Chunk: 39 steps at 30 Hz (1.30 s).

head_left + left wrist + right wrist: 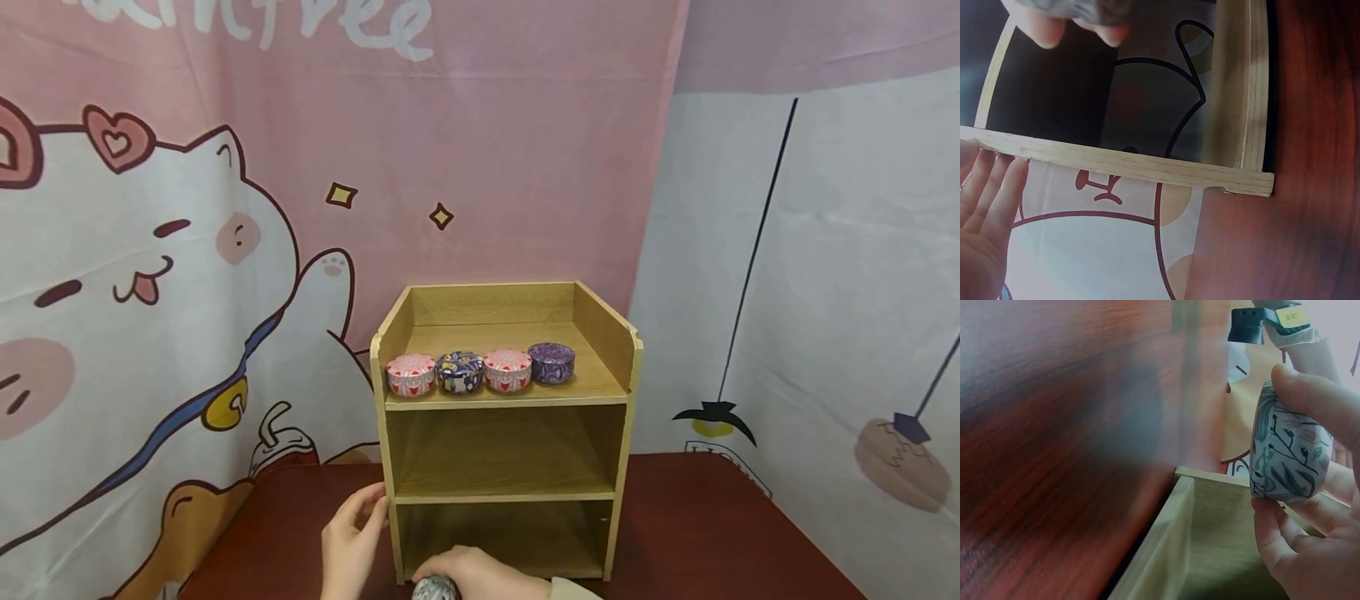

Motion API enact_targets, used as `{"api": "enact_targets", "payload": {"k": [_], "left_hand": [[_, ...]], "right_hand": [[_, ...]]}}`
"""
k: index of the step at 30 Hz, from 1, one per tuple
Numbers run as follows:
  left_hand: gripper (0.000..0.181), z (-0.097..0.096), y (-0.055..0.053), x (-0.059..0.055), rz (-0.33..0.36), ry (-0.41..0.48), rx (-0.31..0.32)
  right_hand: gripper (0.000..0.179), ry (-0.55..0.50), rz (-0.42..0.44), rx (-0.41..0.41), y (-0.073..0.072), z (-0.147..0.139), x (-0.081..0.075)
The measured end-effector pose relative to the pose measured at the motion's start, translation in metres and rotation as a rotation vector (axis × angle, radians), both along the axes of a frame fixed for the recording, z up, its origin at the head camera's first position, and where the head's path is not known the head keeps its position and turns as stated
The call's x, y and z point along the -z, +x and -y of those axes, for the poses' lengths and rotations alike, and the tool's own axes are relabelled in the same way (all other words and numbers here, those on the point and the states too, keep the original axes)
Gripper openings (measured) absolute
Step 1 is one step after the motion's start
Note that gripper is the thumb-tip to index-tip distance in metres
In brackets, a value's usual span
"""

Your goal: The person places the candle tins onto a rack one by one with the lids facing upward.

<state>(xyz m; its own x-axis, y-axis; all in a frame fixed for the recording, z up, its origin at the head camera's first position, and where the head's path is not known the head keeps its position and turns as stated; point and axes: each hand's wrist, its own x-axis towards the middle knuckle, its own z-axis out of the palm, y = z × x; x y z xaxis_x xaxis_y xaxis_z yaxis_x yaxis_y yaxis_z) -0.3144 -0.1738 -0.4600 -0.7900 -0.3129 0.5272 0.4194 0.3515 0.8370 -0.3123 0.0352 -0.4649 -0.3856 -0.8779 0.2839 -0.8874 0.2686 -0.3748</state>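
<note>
My right hand (491, 575) grips a small round tin (1291, 447) with green leaves on a white ground, its thumb on one side and fingers on the other. In the head view that tin (435, 588) is partly cut off at the bottom, in front of the lowest compartment of a wooden shelf (506, 498). My left hand (351, 537) touches the shelf's left side panel. Seen from the left wrist, the left hand's fingers (997, 200) lie fairly straight against the panel edge (1116, 159).
On the top board stand four-sided walls around a row of several tins: a pink one (411, 375), a dark blue floral one (461, 372), another pink one (507, 370) and a purple one (552, 363). The shelf stands on a reddish-brown table (697, 533) before a printed curtain (510, 167).
</note>
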Motion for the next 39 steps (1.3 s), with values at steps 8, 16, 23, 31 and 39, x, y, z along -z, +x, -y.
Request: {"api": "enact_targets", "payload": {"k": [8, 16, 23, 31, 39], "left_hand": [[0.016, 0.000, -0.001, 0.002, -0.005, -0.004, -0.008], [0.016, 0.000, 0.000, 0.000, 0.006, -0.002, -0.023], [0.016, 0.000, 0.001, -0.001, 0.030, -0.014, -0.022], [0.016, -0.001, 0.001, -0.001, -0.003, -0.014, -0.015], [0.017, -0.001, 0.001, -0.001, 0.016, 0.004, -0.010]], "right_hand": [[0.041, 0.008, -0.049, -0.005, 0.003, -0.011, -0.010], [0.048, 0.001, 0.000, 0.031, 0.008, -0.022, -0.024], [0.051, 0.013, 0.085, 0.085, 0.012, -0.031, -0.033], [0.052, 0.005, 0.046, 0.125, 0.016, -0.036, -0.044], [0.056, 0.001, -0.014, 0.159, 0.020, -0.040, -0.053]]}}
